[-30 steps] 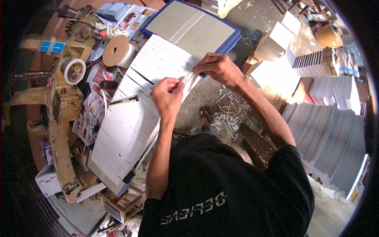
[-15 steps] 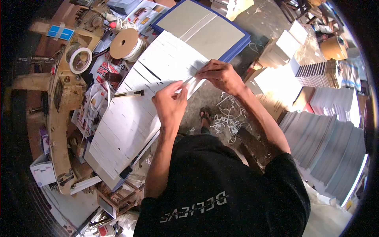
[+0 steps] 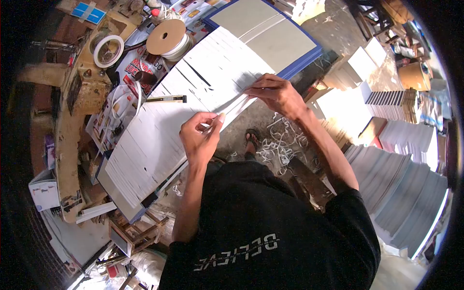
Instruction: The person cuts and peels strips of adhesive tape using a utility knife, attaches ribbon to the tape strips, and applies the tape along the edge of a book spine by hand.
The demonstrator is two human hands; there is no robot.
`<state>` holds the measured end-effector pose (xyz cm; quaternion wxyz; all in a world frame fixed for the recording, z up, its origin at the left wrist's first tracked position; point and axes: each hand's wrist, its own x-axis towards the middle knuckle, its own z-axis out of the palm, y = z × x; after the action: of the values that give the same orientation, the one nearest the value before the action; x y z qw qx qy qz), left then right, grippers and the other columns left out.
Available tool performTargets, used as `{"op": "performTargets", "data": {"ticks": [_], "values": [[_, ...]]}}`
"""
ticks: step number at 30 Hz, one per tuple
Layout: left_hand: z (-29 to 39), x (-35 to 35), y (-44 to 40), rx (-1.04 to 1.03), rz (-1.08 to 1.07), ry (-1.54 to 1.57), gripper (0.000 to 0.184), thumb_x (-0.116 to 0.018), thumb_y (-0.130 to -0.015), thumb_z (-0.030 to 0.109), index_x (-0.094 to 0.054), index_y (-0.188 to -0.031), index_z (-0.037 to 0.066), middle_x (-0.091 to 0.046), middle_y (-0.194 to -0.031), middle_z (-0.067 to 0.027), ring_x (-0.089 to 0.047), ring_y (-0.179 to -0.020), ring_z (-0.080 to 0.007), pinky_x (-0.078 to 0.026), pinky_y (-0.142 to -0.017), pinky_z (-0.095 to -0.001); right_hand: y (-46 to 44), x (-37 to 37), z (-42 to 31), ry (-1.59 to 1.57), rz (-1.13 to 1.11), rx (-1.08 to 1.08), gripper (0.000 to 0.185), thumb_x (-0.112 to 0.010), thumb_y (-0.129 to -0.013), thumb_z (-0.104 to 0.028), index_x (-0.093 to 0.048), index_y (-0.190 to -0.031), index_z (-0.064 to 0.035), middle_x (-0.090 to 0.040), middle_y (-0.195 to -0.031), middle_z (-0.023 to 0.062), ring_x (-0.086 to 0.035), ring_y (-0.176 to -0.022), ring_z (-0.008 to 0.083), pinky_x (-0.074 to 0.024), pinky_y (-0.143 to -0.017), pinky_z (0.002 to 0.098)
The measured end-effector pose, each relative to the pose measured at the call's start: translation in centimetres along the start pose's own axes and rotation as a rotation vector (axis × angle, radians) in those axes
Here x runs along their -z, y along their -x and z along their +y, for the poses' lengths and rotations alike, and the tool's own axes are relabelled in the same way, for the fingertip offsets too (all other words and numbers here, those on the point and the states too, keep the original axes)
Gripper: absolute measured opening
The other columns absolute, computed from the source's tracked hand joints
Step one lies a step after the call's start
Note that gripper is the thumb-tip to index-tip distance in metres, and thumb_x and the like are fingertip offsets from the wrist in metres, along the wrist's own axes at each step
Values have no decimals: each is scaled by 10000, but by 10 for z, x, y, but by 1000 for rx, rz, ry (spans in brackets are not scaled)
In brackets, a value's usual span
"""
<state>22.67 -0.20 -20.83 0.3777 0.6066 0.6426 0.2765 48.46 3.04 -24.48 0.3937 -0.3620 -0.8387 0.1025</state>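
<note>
While a narrow white strip [image 3: 236,103] was pinched in the fingers of the left hand [image 3: 198,137] and the right hand [image 3: 279,96], near the edge of the white layered paper [image 3: 153,152], the work was judged unfinished; what remained could not be told.

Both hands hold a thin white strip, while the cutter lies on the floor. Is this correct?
Not fully: the head view shows the cutter lying on the white stack. The left hand and right hand do hold a thin white strip.
</note>
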Motion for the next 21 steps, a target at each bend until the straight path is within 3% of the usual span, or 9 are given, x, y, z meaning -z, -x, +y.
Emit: {"op": "performTargets", "data": {"ticks": [2, 9, 14, 18, 21], "values": [[-1, -2, 3, -80, 42, 7, 244, -811, -811, 215, -725, -895, 3, -685, -754, -40, -553, -616, -79, -439, -559, -252, 2, -1, 3, -6, -14, -2, 351, -716, -700, 43, -754, -1035, -53, -733, -975, 69, -666, -888, 251, -583, -796, 364], [-3, -6, 4, -10, 61, 23, 236, -804, -815, 218, -724, -885, 7, -677, -748, -37, -561, -624, -88, -444, -555, -257, -1, 1, 1, -13, -65, 3, 382, -684, -672, 83, -757, -1021, -53, -737, -1017, 57, -670, -906, 251, -585, -805, 365], [-18, -8, 1, -114, 89, 6, 227, -802, -818, 212, -731, -881, 6, -680, -754, -44, -583, -645, -108, -460, -576, -264, 1, 1, -1, 17, -81, -11, 365, -692, -666, 80, -758, -998, -55, -735, -1022, 66, -673, -913, 252, -585, -815, 362], [-11, -7, 2, 1, 73, 24, 221, -800, -822, 213, -734, -873, 8, -679, -744, -34, -585, -647, -107, -463, -587, -264, -1, 0, -3, 65, -73, 34, 356, -713, -667, 66, -752, -999, -55, -729, -1025, 82, -673, -915, 260, -583, -812, 360], [-18, -11, -1, -88, 118, 10, 214, -802, -823, 205, -736, -873, 8, -680, -736, -29, -585, -649, -97, -463, -590, -258, -2, -1, -10, 98, -54, 42, 346, -729, -680, 51, -746, -1011, -51, -726, -1023, 82, -672, -916, 262, -582, -802, 360]]}}
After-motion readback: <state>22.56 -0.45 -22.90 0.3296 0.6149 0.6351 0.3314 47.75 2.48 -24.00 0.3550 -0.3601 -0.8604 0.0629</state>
